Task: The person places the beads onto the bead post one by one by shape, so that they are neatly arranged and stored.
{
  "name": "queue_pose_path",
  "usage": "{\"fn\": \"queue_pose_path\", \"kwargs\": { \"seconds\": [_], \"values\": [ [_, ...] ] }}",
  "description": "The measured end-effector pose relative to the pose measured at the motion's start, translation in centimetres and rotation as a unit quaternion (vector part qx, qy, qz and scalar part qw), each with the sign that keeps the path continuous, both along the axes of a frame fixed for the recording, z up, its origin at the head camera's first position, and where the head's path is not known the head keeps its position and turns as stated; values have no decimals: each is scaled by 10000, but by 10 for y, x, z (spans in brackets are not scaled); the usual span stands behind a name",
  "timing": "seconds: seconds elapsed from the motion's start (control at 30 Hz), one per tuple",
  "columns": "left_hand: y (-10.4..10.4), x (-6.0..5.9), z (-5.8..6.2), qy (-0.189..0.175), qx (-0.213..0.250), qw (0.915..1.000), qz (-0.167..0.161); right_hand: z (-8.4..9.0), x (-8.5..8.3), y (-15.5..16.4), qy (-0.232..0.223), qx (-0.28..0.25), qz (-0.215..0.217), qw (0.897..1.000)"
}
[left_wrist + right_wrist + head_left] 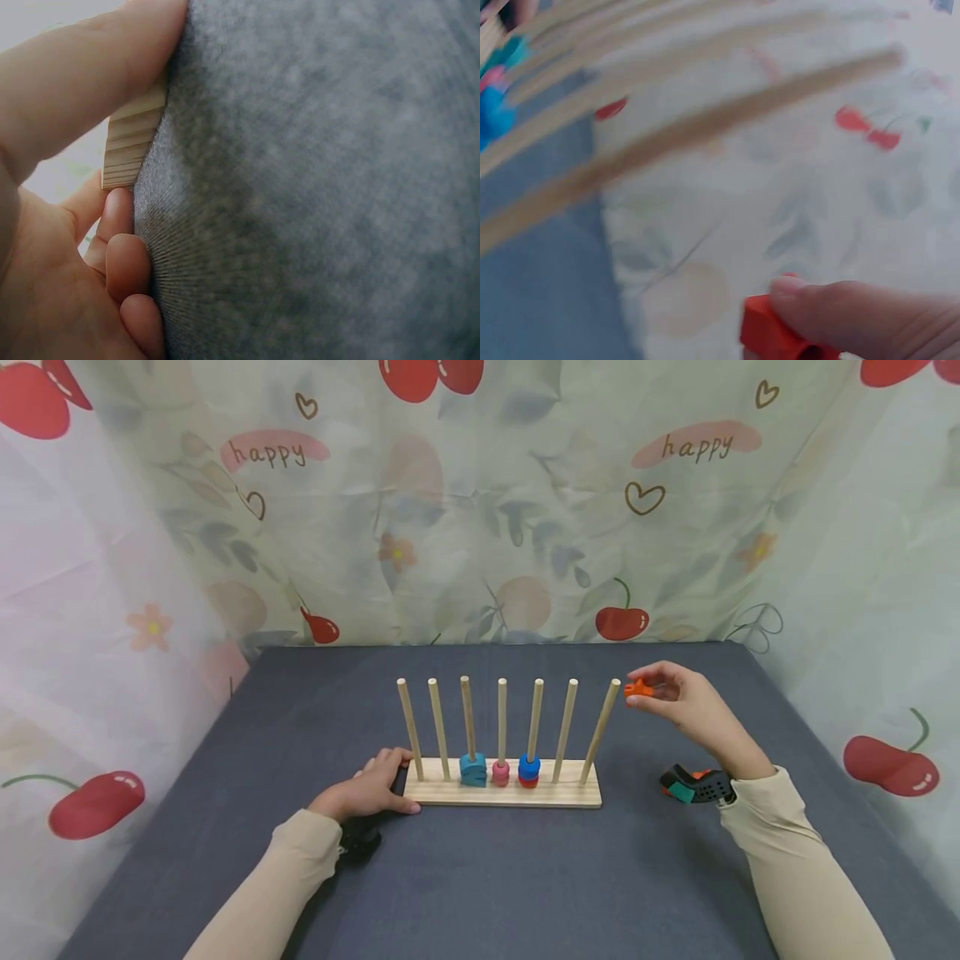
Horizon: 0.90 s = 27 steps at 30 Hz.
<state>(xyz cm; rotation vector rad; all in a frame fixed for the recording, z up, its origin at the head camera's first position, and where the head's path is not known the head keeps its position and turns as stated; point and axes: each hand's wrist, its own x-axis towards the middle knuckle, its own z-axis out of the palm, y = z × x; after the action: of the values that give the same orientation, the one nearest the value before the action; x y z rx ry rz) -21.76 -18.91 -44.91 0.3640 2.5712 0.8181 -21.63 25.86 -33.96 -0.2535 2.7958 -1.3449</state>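
Observation:
A wooden peg stand point(450, 795) with several upright pegs lies on the dark cloth. My left hand point(369, 787) grips its left end, thumb in front and fingers behind; the left wrist view shows the wooden end point(131, 146) between thumb and fingers. My right hand point(678, 697) pinches an orange block point(639, 689) beside the top of the rightmost peg point(602, 727), apart from it. A hole shows in the block point(769, 330) in the right wrist view. On the middle pegs sit a teal block point(472, 771), a pink bead point(500, 773), and a blue bead point(528, 768) over a red one.
A dark grey cloth point(487, 877) covers the table. Behind it hangs a patterned curtain point(465, 527), with more fabric at both sides. Below the right wrist is a black strapped device point(705, 787), with orange parts showing around it.

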Motion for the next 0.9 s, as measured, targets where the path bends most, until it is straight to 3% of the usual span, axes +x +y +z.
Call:
{"fn": "queue_pose_path", "kwargs": {
  "seconds": [0.13,0.23,0.37,0.5,0.67,0.9],
  "values": [
    [-1,-1,0,26,18,10000,-34,23,11,-13,502,-594,-188,9968],
    [-1,-1,0,28,40,10000,-32,38,19,-20,896,-1271,-132,9877],
    [-1,-1,-1,26,56,10000,-21,54,28,-29,1367,-2283,125,9639],
    [-2,-1,-2,7,30,10000,-9,64,34,-37,1642,-2934,364,9411],
    [-1,0,-1,-8,24,10000,14,68,38,-46,1755,-3297,534,9261],
    [-1,-1,-1,17,51,10000,-15,60,32,-61,1980,-3126,812,9255]
  ]
}}
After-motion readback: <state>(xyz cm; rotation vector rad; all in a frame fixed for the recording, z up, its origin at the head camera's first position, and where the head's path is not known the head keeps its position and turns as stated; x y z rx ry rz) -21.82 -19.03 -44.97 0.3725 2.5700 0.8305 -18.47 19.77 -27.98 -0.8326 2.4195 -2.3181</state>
